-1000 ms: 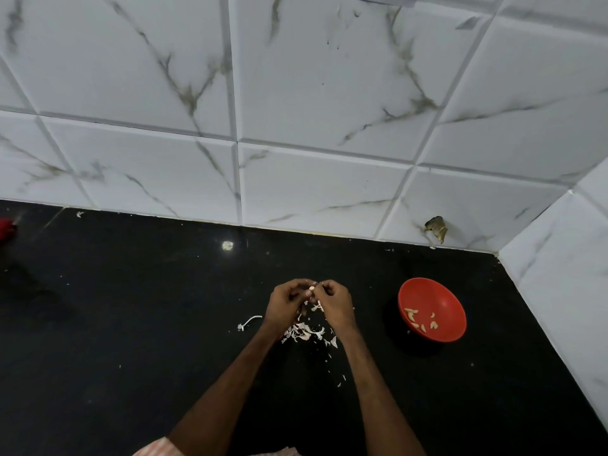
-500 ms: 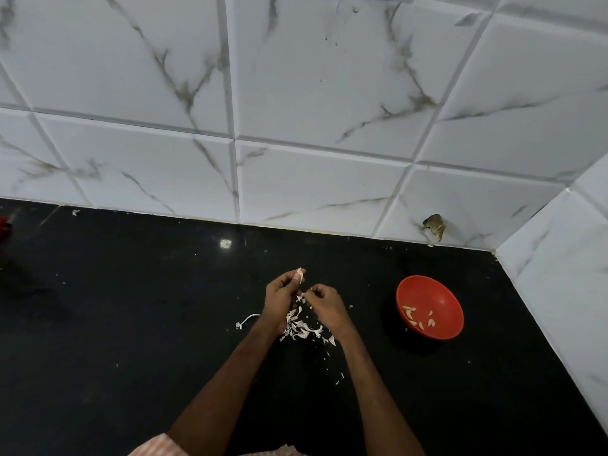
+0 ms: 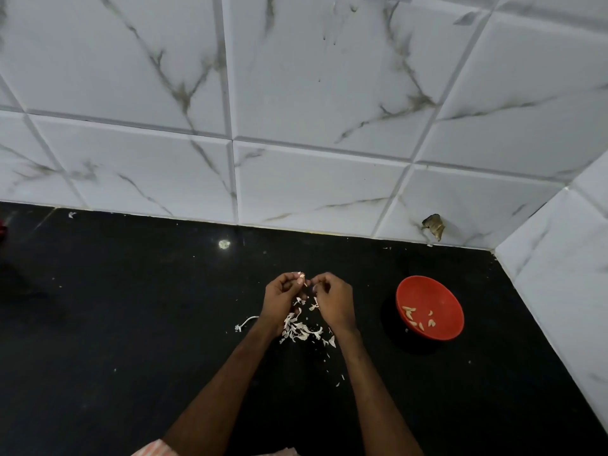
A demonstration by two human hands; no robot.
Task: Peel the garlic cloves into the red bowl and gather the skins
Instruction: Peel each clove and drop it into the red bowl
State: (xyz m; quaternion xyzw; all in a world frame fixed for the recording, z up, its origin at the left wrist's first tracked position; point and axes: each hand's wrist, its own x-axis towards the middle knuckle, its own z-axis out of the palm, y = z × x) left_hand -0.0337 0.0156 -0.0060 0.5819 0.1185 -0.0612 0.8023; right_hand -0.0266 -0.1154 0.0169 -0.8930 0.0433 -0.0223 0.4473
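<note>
My left hand [image 3: 281,296] pinches a small garlic clove [image 3: 301,276] at its fingertips, above the black counter. My right hand [image 3: 334,299] is close beside it with curled fingers at the clove, fingertips nearly meeting the left ones. Under and between the hands lies a loose pile of white garlic skins [image 3: 301,329]. The red bowl [image 3: 442,294] stands to the right of my right hand, apart from it, with several peeled cloves [image 3: 416,319] in its bottom.
A white stem scrap [image 3: 246,323] lies left of the pile, and small skin flakes [image 3: 339,380] are scattered nearer me. White marble-tiled walls close the counter at the back and right. A red object [image 3: 2,229] shows at the far left edge.
My right hand, which had dropped lower half a second ago, has come back up to the clove in my left hand. The bowl has not moved.
</note>
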